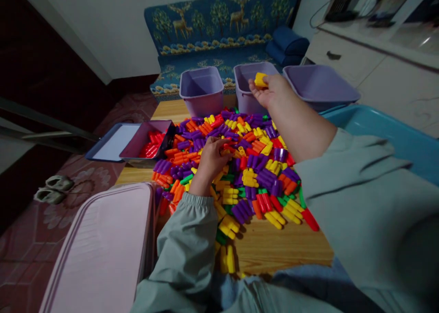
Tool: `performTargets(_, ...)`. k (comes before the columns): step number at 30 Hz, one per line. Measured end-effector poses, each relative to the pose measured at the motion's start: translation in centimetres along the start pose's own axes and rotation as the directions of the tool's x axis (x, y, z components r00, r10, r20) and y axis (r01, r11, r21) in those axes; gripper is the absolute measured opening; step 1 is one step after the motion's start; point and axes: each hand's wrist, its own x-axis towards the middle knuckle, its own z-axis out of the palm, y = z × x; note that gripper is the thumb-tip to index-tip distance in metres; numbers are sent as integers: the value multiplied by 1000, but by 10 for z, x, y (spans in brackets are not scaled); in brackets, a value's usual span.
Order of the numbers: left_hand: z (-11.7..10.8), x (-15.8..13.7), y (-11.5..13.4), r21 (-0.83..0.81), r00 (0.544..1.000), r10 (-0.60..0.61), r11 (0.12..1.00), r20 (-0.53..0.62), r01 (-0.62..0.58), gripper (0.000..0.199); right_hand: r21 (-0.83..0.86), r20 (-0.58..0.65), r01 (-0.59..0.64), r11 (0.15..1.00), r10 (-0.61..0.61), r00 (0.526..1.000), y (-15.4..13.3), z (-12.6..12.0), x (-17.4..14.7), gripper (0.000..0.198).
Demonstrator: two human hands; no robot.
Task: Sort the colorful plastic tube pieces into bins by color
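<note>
A heap of plastic toy pieces [255, 178] in purple, yellow, orange, red and green covers much of the wooden table [284, 244]; many look like short joined tubes. My right hand [270, 91] is stretched out at the middle purple bin [245, 98], with a yellow plastic piece [260, 80] held in its fingers at the bin's rim. Down in the heap is my left hand [213, 157], its fingers curled together among the pieces. Whatever they grip is hard to make out, though a red piece shows by the fingertips.
Purple bins stand on the left [202, 93] and right [320, 84] of the middle one. A box with red pieces [137, 144] sits at the table's left. Nearer is a pink lidded container [103, 240]. A blue tub [387, 135] lies right, a patterned sofa [219, 25] behind.
</note>
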Motion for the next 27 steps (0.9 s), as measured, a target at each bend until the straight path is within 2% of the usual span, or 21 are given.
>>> performTargets(3, 1, 0, -2, -4, 1000, 3, 1000, -4, -3, 46, 94, -97, -245, 965, 254, 962, -10, 6, 1, 27)
performTargets(6, 2, 0, -5, -30, 1000, -6, 1000, 0, 6, 48, 97, -135, -302, 948, 313, 940, -23, 11, -16, 15)
performTargets(8, 3, 1, -6, -35, 1000, -4, 999, -4, 4, 48, 46, -89, -328, 944, 331, 939, -30, 11, -36, 10)
performTargets(10, 3, 1, -6, -27, 1000, 1, 1000, -11, -1, 48, -9, -29, -315, 949, 315, 949, -34, 10, -63, 8)
performTargets(13, 3, 0, -6, -15, 1000, 1, 1000, -22, -1, 47, -144, 120, -194, 970, 212, 970, -35, 0, -108, 5)
performTargets(15, 4, 0, -6, -9, 1000, 3, 1000, -31, -4, 46, -302, 200, -121, 946, 187, 962, -32, -12, -134, 7)
performTargets(17, 4, 0, -6, -5, 999, 12, 1000, -40, -12, 44, -469, 233, -38, 882, 164, 959, -27, -28, -154, 10)
performTargets(19, 4, 0, -5, -4, 999, 16, 1000, -44, -16, 42, -664, 253, 88, 743, 112, 961, -22, -46, -164, 10)
performTargets(20, 4, 0, -5, -2, 999, 15, 1000, -43, -15, 40, -758, 268, 150, 635, 93, 959, -20, -55, -167, 10)
performTargets(22, 3, 0, -3, 5, 999, 14, 1000, -39, -14, 38, -898, 299, 244, 366, 101, 949, -17, -70, -169, 13)
performTargets(24, 1, 0, -2, 21, 999, 21, 1000, -35, -20, 37, -951, 300, 282, 129, 150, 942, -18, -79, -170, 17)
performTargets(27, -7, 0, -3, 66, 999, 49, 997, -11, -48, 36, -958, 244, 269, -100, 212, 946, -19, -81, -172, 25)
